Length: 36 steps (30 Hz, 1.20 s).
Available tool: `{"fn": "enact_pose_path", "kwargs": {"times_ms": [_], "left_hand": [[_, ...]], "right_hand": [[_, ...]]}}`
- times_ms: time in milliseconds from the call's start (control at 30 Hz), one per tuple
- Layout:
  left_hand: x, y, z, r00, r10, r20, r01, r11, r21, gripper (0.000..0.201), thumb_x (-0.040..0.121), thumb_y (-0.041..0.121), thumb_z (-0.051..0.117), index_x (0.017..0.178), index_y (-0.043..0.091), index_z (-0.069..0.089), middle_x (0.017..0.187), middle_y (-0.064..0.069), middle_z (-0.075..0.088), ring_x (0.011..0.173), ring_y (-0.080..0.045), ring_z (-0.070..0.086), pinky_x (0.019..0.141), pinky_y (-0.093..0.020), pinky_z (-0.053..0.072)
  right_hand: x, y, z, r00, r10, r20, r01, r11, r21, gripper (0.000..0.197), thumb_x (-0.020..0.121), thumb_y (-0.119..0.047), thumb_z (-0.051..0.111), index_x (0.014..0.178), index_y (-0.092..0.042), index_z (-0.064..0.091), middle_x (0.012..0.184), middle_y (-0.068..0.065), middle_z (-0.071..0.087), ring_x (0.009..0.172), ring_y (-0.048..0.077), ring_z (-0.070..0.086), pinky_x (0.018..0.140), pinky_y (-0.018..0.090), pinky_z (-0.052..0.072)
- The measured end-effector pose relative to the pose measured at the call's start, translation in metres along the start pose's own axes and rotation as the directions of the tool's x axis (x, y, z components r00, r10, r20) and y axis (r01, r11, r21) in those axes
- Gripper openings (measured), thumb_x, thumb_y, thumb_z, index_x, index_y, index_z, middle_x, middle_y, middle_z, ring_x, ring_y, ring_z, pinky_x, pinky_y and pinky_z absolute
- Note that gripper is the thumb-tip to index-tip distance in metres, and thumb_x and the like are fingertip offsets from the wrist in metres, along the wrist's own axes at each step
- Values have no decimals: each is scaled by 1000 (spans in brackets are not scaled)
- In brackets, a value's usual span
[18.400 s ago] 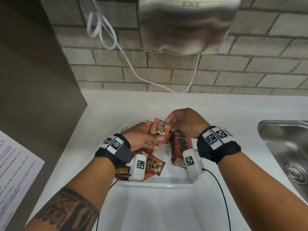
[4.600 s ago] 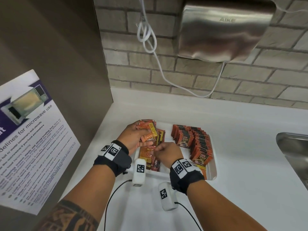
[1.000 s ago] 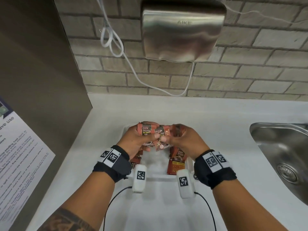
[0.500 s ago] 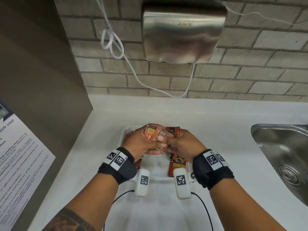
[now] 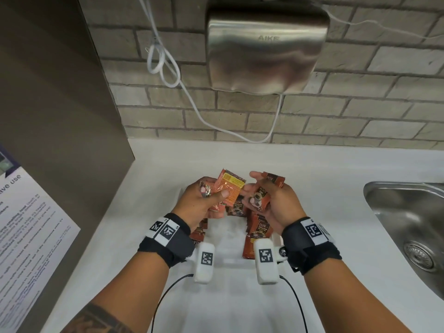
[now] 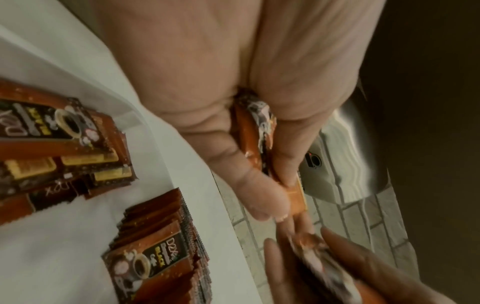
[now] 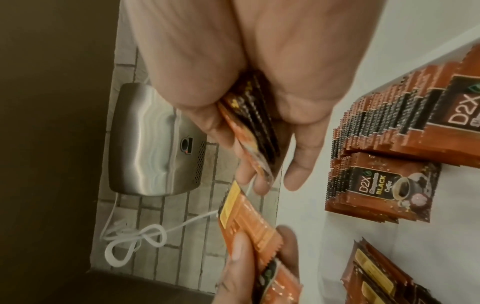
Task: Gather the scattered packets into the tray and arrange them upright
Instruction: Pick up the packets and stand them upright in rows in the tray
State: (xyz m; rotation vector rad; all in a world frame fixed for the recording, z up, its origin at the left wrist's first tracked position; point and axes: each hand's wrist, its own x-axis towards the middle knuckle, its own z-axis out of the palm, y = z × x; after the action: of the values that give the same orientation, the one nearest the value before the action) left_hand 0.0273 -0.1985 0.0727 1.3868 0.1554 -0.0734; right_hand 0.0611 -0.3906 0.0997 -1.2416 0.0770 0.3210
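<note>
Packets [image 5: 230,191] held above white tray [image 5: 225,260], frame centre. Left hand [image 5: 204,203] grips orange stack, thumb curled over front. Right hand [image 5: 271,203] clasps separate few packets [image 5: 259,195], fingers curled. Upright packet row [image 5: 257,236] in tray right side. Hand dryer [image 5: 266,46] top centre; sink [image 5: 408,224] right edge.

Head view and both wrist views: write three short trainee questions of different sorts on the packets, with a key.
1. True or false: the left hand holds orange foil packets.
2. The row of brown D2X coffee packets stands in: A) the steel sink B) the white tray C) the steel hand dryer
3. Fill in: the right hand holds ____.

Key: 1 true; 2 B; 3 packets
</note>
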Motion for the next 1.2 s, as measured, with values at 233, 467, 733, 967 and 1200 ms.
{"fn": "enact_pose_path", "kwargs": {"times_ms": [233, 467, 733, 967, 1200], "left_hand": [[-1, -1, 7, 993, -79, 85, 82, 996, -34, 40, 83, 34, 74, 115, 12, 68, 105, -8, 76, 86, -21, 74, 60, -26, 58], [2, 3, 5, 982, -161, 102, 186, 925, -333, 35, 91, 7, 64, 122, -9, 61, 106, -20, 70, 83, -23, 72, 64, -29, 61], [5, -1, -1, 998, -61, -8, 59, 987, -151, 38, 85, 8, 74, 121, 1, 63, 111, -17, 72, 87, -25, 73, 59, -28, 58], [9, -6, 2, 999, -3, 45, -1, 996, 87, 27, 79, 28, 80, 97, 14, 67, 82, 0, 71, 71, -14, 65, 56, -25, 49], [18, -4, -5, 989, 15, -147, -29, 995, -95, 18, 87, -8, 66, 83, 10, 68, 95, -22, 70, 86, -34, 65, 78, -41, 53]], "right_hand": [[-4, 2, 7, 988, -28, 153, 84, 923, -376, 15, 86, -15, 78, 92, -3, 70, 80, 9, 70, 75, 20, 68, 81, 40, 60], [-3, 16, 5, 835, -356, 420, 547, 447, -708, 35, 72, -6, 72, 96, -31, 64, 92, -13, 60, 88, 8, 61, 80, 28, 50], [2, 10, -2, 996, 73, 44, -61, 973, -224, 31, 90, 1, 66, 119, -8, 60, 92, 9, 68, 76, 19, 66, 66, 32, 55], [0, 8, 2, 941, 288, 176, -219, 918, -330, 52, 78, -28, 85, 121, -5, 68, 117, 12, 72, 106, 20, 71, 76, 31, 58], [-1, 12, -4, 974, 174, 148, -149, 975, -164, 33, 93, -3, 65, 126, -9, 61, 114, 14, 73, 109, 28, 70, 91, 43, 58]]}}
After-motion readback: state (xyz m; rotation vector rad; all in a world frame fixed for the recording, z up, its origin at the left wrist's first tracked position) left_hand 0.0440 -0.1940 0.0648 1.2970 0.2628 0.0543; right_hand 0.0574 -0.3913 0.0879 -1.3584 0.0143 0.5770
